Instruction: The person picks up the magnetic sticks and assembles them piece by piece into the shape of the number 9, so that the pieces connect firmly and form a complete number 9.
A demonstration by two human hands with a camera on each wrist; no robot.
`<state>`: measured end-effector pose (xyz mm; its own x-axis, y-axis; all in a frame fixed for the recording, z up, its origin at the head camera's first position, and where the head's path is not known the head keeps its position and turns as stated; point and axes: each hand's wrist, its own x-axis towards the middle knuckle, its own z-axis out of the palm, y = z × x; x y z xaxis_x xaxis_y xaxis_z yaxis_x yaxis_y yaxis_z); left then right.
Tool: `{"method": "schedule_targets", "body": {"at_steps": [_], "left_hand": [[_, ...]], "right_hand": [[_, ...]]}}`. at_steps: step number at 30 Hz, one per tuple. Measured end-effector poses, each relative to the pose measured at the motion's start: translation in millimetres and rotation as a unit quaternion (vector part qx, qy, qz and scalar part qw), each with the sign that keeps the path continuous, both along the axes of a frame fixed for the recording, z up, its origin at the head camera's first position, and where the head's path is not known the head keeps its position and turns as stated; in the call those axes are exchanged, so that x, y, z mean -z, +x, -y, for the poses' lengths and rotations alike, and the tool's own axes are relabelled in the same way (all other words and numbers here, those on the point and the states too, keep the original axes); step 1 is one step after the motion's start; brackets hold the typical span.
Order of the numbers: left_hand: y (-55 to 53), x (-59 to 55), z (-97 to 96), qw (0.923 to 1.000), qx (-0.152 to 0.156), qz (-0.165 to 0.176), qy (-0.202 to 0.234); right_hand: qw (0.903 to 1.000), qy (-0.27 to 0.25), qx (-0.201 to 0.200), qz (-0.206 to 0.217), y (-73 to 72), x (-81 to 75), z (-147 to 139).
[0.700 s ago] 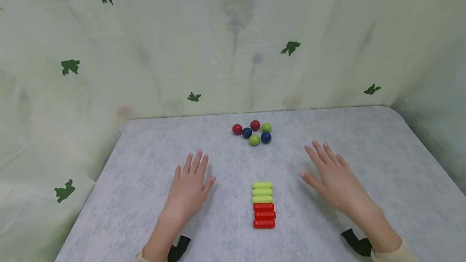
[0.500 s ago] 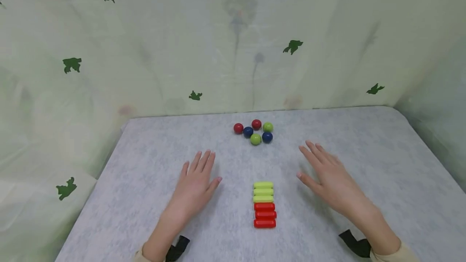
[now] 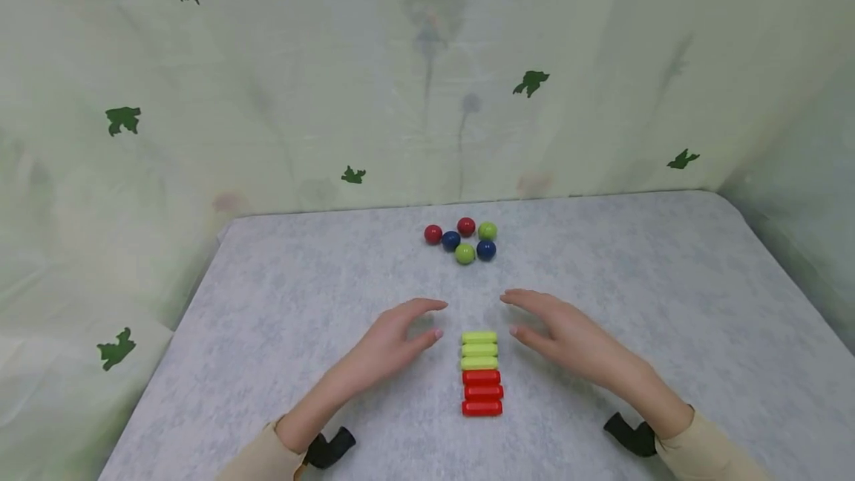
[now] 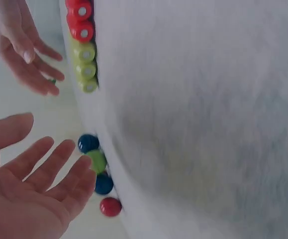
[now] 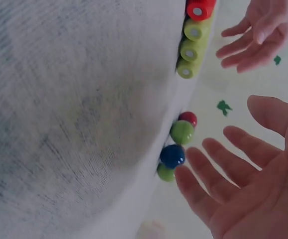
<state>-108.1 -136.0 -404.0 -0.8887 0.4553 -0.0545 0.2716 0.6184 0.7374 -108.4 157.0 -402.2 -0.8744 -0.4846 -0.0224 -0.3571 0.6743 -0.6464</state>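
I log, on my feed, one table (image 3: 280,273) with a pale grey, mottled top, extending beneath and to the outer side of both hands; one pale green backdrop (image 3: 300,95), rising past its far edge and along both sides, printed with dark green leaf shapes (image 3: 123,120). Ahead of the fingertips, farther from the wrists: two red balls (image 3: 433,234), two blue balls (image 3: 486,249) and two green balls (image 3: 464,253), glossy, in one loose cluster; which of them touch, I cannot tell. Between the hands: three yellow-green rods (image 3: 479,350) and three red rods (image 3: 482,392), lying side by side in a single column, each with its length running from the left-hand side to the right-hand side; the yellow-green set nearest the thumbs, the red set back between the forearms. Rod ends, in both wrist views: pale round centres. Left hand (image 3: 390,340): fingers relaxed and a little apart, thumb held away from them, palm bare, tips near the yellow-green rods without contact. Right hand (image 3: 568,332): same pose mirrored, fingers loosely spread, thumb clear, palm bare, near the same rods and apart from them. At each wrist: one beige sleeve (image 3: 708,451) and one black fitting (image 3: 631,434).
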Motion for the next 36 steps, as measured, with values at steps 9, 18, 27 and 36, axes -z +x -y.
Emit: {"method": "schedule_targets", "body": {"at_steps": [9, 18, 27, 36], "left_hand": [[-7.4, 20.6, -18.8, 0.9959, 0.0, 0.069, 0.059], [-14.5, 26.9, -30.6, 0.9964, 0.026, 0.071, 0.038], [-21.5, 32.6, -34.7, 0.9982, 0.019, 0.051, 0.025], [-26.3, 33.4, -37.6, 0.9989, 0.021, 0.039, 0.015]], "right_hand": [[0.9957, -0.047, -0.052, 0.06, -11.9, 10.4, 9.4], [0.9904, -0.053, -0.087, 0.093, -23.9, 22.5, 16.7], [0.9906, -0.038, -0.09, 0.096, -31.5, 26.7, 23.2], [0.9905, -0.03, -0.094, 0.096, -38.1, 27.8, 25.3]]}}
